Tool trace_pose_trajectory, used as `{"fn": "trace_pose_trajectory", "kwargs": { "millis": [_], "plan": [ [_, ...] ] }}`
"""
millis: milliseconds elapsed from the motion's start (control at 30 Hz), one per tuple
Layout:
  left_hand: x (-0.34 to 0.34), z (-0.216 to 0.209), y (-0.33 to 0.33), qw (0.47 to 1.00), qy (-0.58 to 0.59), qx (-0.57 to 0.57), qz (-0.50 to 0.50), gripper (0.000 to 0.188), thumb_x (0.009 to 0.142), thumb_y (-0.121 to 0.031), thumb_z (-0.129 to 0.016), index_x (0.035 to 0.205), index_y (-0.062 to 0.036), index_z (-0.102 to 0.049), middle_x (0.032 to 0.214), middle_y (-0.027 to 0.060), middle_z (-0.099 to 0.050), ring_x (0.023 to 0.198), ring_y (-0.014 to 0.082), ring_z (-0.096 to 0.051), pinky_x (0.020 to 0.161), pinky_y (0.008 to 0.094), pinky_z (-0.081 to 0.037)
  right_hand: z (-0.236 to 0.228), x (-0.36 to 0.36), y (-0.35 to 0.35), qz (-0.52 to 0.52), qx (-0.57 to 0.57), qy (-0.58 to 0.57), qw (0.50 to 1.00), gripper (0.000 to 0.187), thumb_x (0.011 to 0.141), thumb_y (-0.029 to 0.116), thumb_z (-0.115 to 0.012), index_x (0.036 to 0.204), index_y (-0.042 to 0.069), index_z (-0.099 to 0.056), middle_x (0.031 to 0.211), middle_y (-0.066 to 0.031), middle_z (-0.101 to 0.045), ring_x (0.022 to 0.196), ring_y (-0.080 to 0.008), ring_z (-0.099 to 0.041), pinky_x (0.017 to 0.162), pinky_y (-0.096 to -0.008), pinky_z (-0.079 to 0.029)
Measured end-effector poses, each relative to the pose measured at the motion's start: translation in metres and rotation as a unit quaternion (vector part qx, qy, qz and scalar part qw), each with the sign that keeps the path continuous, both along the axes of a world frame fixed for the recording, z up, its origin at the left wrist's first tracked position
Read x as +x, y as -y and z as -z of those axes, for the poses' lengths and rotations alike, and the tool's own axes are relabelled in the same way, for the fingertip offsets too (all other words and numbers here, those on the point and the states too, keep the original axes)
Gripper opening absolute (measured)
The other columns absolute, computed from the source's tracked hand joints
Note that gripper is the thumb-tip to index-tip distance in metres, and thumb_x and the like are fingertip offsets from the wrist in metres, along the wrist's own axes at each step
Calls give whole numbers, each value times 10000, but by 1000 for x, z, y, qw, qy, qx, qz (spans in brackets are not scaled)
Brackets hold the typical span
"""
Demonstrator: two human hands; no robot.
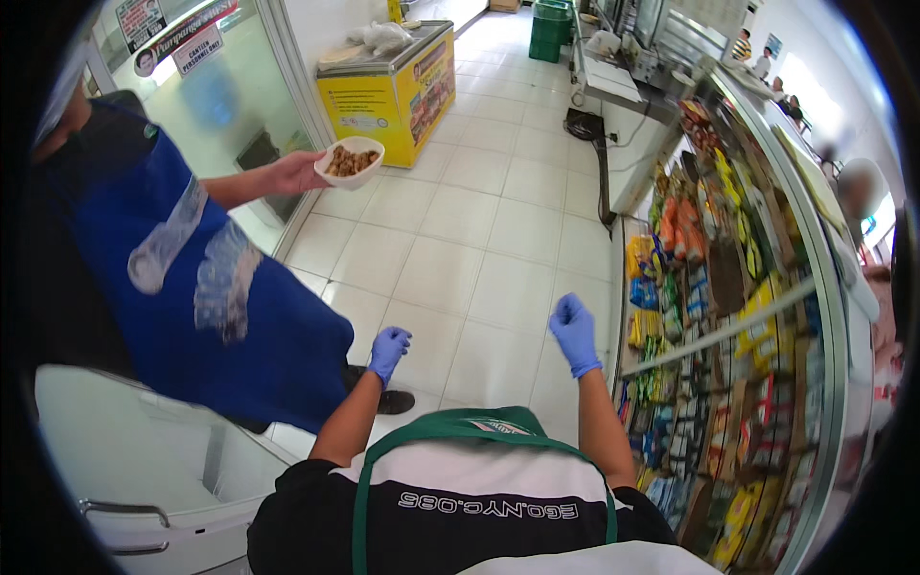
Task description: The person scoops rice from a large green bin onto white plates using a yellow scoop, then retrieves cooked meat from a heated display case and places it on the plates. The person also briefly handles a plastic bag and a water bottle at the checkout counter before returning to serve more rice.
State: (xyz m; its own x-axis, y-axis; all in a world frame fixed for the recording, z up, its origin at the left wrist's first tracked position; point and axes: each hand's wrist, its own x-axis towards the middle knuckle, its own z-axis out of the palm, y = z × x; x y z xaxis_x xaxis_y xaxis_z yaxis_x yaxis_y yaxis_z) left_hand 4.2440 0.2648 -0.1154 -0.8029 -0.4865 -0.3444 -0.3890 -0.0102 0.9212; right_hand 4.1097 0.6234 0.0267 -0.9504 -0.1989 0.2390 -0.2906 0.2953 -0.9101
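Tiled floor (pixel 479 287), co-worker's (pixel 220 278) white bowl (pixel 355 180) of brown food (pixel 351 160), case (pixel 836 383) of packets (pixel 685 230), left grip (pixel 388 353), right grip (pixel 575 333) half-curled, empty

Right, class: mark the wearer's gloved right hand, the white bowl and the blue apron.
Gloved right hand (pixel 575 337): head view, middle of it.
White bowl (pixel 356 181): head view, outer wall.
Blue apron (pixel 278 331): head view, lower front.

Bright light glares off glossy white square floor tiles (pixel 470 230); the silver-framed glass display case (pixel 835 316) bows near the blackened rim.
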Motion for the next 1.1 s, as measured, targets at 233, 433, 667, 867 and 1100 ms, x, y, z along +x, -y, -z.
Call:
{"fn": "trace_pose_trajectory", "kwargs": {
  "millis": [233, 433, 667, 867, 1100],
  "plan": [
    [-157, 9, -11, 998, 46, -49, 8, 136, 809, -127, -680, 796, 0, -633, 686, 67, -611, 583, 114, -568, 512, 240, -463, 71, -156, -4, -82, -11, 98, 992, 124, 659, -72, -464, 592, 25, -501, 562, -42, -433, 543, -114, -444, 518, -267, -372],
    [-387, 57, -34, 995, 0, 37, 90, 155, 809, -174, -649, 829, -21, -665, 561, 53, -560, 467, 131, -527, 448, 258, -430, 71, -316, -44, -144, -75, 103, 981, 140, 662, 22, -495, 559, 59, -407, 571, 29, -355, 538, -90, -331, 474, -276, -300],
    [-618, 82, -20, 971, 26, -78, 226, 135, 693, 44, -521, 707, -59, -606, 665, 31, -575, 570, 139, -508, 483, 273, -395, -15, -466, -78, 0, -29, 213, 977, 148, 839, 199, -555, 782, 81, -622, 646, -23, -575, 532, -93, -508, 490, -259, -422],
    [-801, 121, 54, 968, 52, -60, 239, 174, 665, 69, -455, 675, -65, -566, 579, 51, -524, 474, 147, -455, 410, 270, -346, 31, -542, -107, 153, -35, 191, 969, 311, 891, 345, -559, 775, 71, -648, 647, -50, -597, 524, -135, -530, 487, -301, -424],
    [-1012, 117, 142, 979, 77, -36, 184, 145, 677, 35, -469, 690, -71, -566, 572, 48, -518, 433, 146, -427, 384, 262, -308, 147, -566, -79, 439, 134, 299, 837, 360, 827, 368, -568, 747, 29, -661, 814, -172, -650, 735, -303, -613, 722, -407, -486]
  ]
}}
